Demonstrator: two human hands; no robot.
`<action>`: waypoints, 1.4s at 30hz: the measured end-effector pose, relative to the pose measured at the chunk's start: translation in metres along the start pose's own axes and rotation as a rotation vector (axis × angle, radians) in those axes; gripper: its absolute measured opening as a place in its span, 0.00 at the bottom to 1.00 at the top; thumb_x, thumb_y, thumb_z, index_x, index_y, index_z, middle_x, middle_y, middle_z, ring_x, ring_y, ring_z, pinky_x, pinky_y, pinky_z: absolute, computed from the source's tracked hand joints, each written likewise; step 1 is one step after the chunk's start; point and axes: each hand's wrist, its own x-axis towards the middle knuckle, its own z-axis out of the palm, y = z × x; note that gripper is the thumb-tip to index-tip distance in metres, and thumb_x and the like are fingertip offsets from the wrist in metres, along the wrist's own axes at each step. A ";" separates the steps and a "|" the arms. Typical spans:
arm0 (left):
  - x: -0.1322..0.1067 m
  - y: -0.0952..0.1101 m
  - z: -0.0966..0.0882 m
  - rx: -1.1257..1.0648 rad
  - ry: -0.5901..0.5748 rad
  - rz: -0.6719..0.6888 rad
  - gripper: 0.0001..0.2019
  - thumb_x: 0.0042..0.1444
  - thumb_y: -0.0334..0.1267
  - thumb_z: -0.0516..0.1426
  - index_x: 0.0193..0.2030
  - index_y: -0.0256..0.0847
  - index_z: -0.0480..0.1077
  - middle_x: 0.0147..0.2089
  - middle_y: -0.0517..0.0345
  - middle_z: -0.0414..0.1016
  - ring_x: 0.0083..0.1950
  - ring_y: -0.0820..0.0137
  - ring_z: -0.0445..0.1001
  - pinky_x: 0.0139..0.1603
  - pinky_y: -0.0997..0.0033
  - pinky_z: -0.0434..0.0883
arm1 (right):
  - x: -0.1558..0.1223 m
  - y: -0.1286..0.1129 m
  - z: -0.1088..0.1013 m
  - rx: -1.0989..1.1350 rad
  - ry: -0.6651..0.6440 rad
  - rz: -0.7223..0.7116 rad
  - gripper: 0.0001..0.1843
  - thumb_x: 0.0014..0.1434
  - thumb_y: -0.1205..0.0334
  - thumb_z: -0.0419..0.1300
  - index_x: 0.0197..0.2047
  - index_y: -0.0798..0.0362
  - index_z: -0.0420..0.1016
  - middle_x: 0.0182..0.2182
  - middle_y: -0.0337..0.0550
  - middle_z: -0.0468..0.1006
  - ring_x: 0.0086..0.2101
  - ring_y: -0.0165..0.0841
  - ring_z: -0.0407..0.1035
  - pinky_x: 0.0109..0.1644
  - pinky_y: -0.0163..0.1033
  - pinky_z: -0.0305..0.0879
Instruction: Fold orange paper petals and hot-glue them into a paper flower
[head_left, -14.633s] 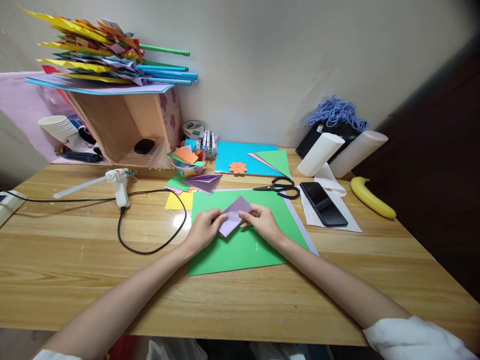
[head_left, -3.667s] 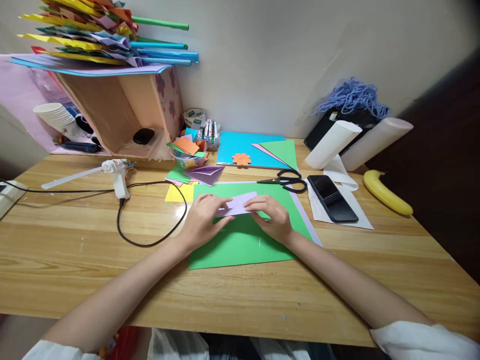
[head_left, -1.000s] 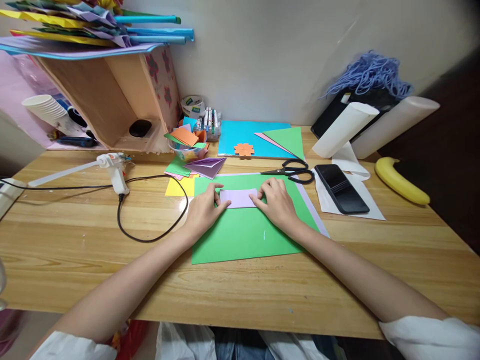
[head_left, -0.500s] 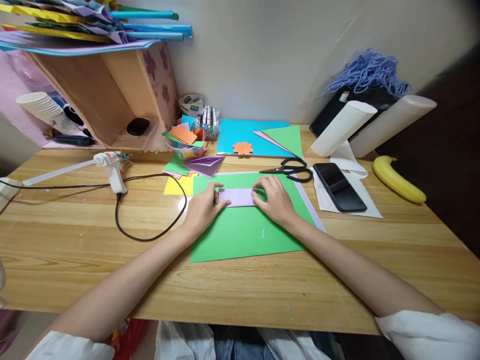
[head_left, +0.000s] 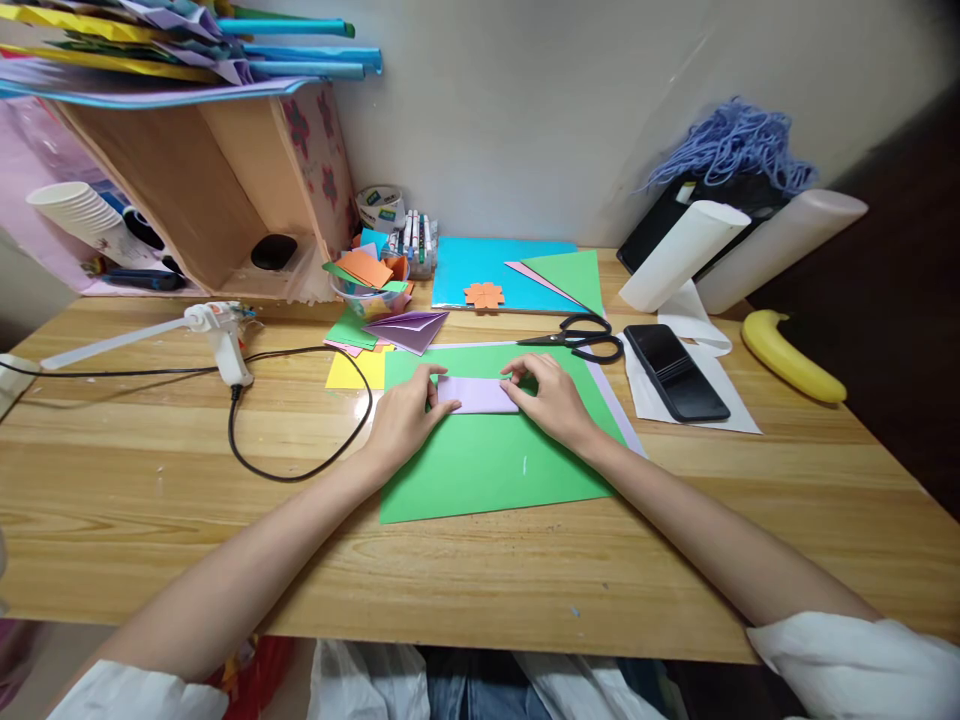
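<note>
A folded strip of lilac paper [head_left: 478,394] lies flat over a large green sheet [head_left: 480,465]. At its left end, my left hand [head_left: 407,412] grips it between thumb and fingers. My right hand [head_left: 549,398] pinches the upper right corner with thumb and forefinger, the other fingers curled. Just beyond my right hand are black scissors [head_left: 577,338], resting near the green sheet's far edge. Behind and left of my left hand sit a folded purple paper [head_left: 409,330] and a yellow sheet [head_left: 352,370].
A hot glue gun [head_left: 221,340] with a looping black cord is on the left. Farther back stand a tub of paper scraps [head_left: 371,285] and an orange paper flower [head_left: 484,296] by a blue sheet [head_left: 480,265]. A phone [head_left: 675,372], paper rolls [head_left: 686,255] and banana [head_left: 791,357] occupy the right.
My right thumb and forefinger have shifted slightly at the lilac paper's right end, so more of its lower right corner shows. My left hand keeps its place.
</note>
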 end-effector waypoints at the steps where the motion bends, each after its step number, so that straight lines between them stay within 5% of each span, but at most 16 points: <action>1: 0.000 0.000 0.000 0.001 0.000 0.000 0.20 0.52 0.46 0.56 0.49 0.42 0.60 0.29 0.64 0.68 0.29 0.71 0.68 0.26 0.75 0.57 | 0.000 0.000 0.000 0.006 -0.004 0.007 0.03 0.54 0.67 0.57 0.34 0.51 0.68 0.27 0.40 0.71 0.35 0.37 0.63 0.39 0.39 0.59; 33: 0.002 0.003 -0.003 -0.014 -0.012 -0.043 0.20 0.52 0.47 0.56 0.50 0.42 0.61 0.29 0.63 0.71 0.31 0.69 0.70 0.29 0.73 0.60 | -0.002 -0.003 0.003 -0.085 -0.001 -0.001 0.07 0.52 0.73 0.52 0.29 0.51 0.62 0.28 0.41 0.70 0.34 0.38 0.62 0.36 0.41 0.59; 42: -0.001 0.005 -0.004 0.136 -0.011 0.082 0.14 0.57 0.47 0.51 0.47 0.49 0.69 0.32 0.60 0.69 0.33 0.70 0.69 0.28 0.75 0.57 | -0.001 -0.003 -0.001 -0.206 -0.049 -0.159 0.09 0.56 0.71 0.52 0.32 0.51 0.72 0.36 0.48 0.69 0.40 0.41 0.61 0.40 0.44 0.62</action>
